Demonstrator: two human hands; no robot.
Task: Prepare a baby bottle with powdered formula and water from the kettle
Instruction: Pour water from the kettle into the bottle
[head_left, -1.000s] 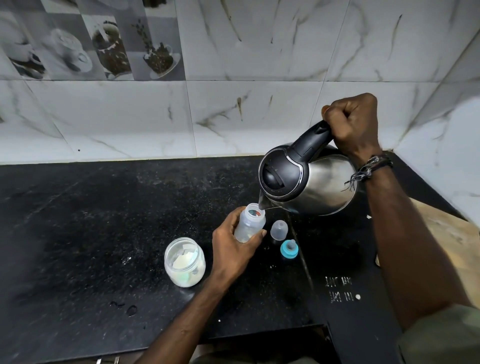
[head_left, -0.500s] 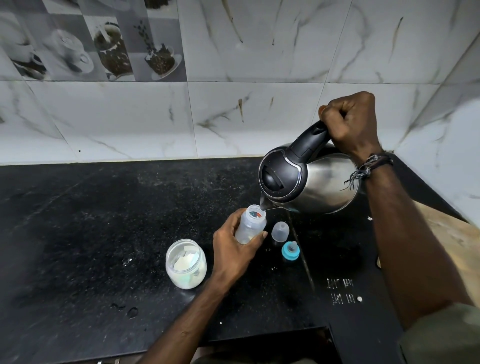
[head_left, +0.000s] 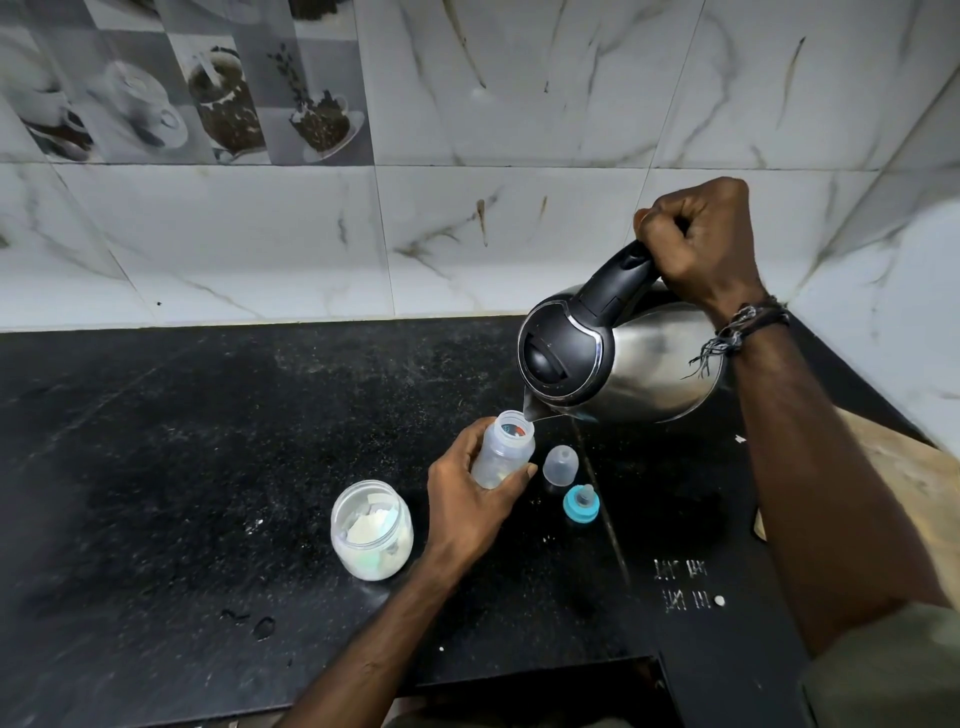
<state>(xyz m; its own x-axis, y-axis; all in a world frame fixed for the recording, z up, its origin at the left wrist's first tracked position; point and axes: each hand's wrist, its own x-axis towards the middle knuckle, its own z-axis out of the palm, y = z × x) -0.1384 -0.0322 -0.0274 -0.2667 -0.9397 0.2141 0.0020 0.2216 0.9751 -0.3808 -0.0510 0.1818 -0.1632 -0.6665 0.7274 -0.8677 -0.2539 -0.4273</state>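
Observation:
My left hand (head_left: 470, 506) grips a clear baby bottle (head_left: 503, 448) standing on the black counter (head_left: 182, 441), its mouth uncovered. My right hand (head_left: 698, 244) is closed on the black handle of a steel kettle (head_left: 623, 358), tilted left with its spout right over the bottle's mouth. Whether water is flowing is too fine to tell. A clear jar of white powder (head_left: 371, 530) stands open just left of my left wrist. The bottle's clear cap (head_left: 561, 465) and blue teat ring (head_left: 581, 504) lie on the counter to the right of the bottle.
A marble-tiled wall (head_left: 467, 234) runs behind the counter and along the right side. A wooden board (head_left: 914, 478) lies at the far right under my right arm. The counter's front edge has a step at the lower middle. Small spill marks dot the counter at lower left.
The kettle and my right hand have stayed nearly still, tilted at the bottle. The bottle and my left hand have not shifted noticeably.

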